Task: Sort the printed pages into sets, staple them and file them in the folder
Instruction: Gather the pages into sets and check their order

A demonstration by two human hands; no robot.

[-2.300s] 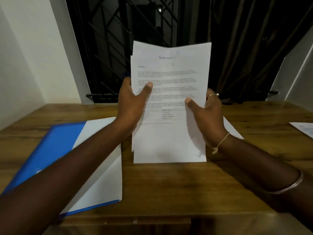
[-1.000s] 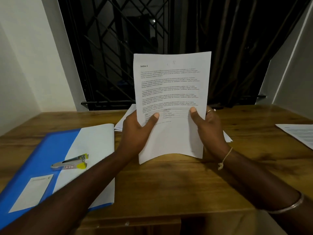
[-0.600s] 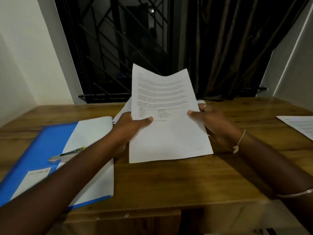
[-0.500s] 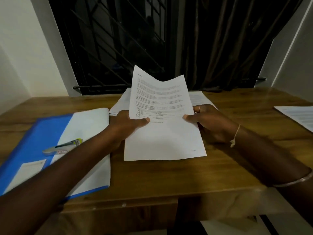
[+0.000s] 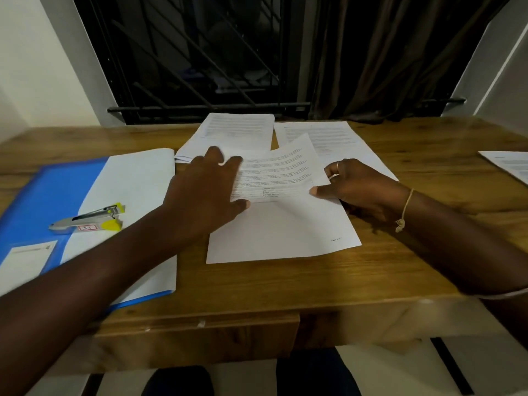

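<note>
A printed page (image 5: 281, 224) lies on the wooden table (image 5: 285, 284) in front of me, its far end still lifted. My right hand (image 5: 354, 185) pinches its right edge between thumb and fingers. My left hand (image 5: 205, 192) hovers open over its left side, fingers spread and straight. Behind it lie a stack of pages (image 5: 231, 135) and a second sheet (image 5: 325, 138). At the left lies the open blue folder (image 5: 57, 190) with white sheets in it, and a grey and yellow stapler (image 5: 88, 218) rests on top.
Another printed sheet (image 5: 511, 164) lies at the table's right edge. A dark window grille and a curtain stand behind the far edge. The table's front edge runs just below my forearms.
The page I held upright with both hands has come down onto the table. My left hand has let go of it and opened above it. My right hand keeps its hold.
</note>
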